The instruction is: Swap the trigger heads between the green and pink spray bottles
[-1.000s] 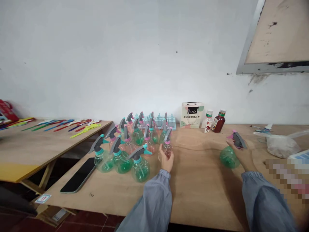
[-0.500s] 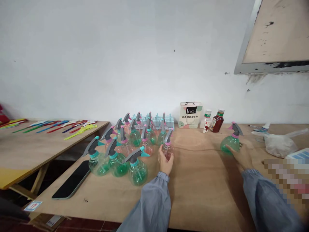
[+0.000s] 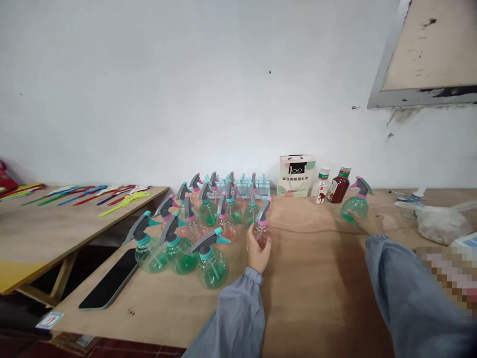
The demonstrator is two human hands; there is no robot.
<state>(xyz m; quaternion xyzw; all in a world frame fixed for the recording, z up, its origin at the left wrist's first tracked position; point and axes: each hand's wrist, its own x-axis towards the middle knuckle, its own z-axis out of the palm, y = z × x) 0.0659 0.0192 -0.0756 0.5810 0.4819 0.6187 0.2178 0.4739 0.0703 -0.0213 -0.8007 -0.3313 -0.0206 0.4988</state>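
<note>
My left hand [image 3: 259, 253] is closed around the clear pinkish body of a spray bottle [image 3: 266, 232] with a grey and pink trigger head, at the right edge of a group of similar bottles. Farther right, my right hand [image 3: 362, 223] grips a green spray bottle [image 3: 349, 205] with a grey and pink head; motion blurs these fingers, and some are hidden behind the bottle. Within the group, green bottles such as the front spray bottle [image 3: 213, 271] have turquoise collars. Pink ones, like a middle spray bottle [image 3: 228, 229], have pink collars.
Behind the group stands a light-blue rack [image 3: 263, 186]. A paper bag [image 3: 294, 184], a white-labelled bottle [image 3: 321, 191] and a dark red bottle [image 3: 338, 188] line the wall. A phone [image 3: 110, 286] lies front left, a plastic bag [image 3: 441, 223] right. Colourful flat items [image 3: 89, 194] cover the left table.
My right hand and the green spray bottle have moved slightly away from me, toward the wall. My left hand has shifted a little right with its pink bottle. The camera view has turned slightly.
</note>
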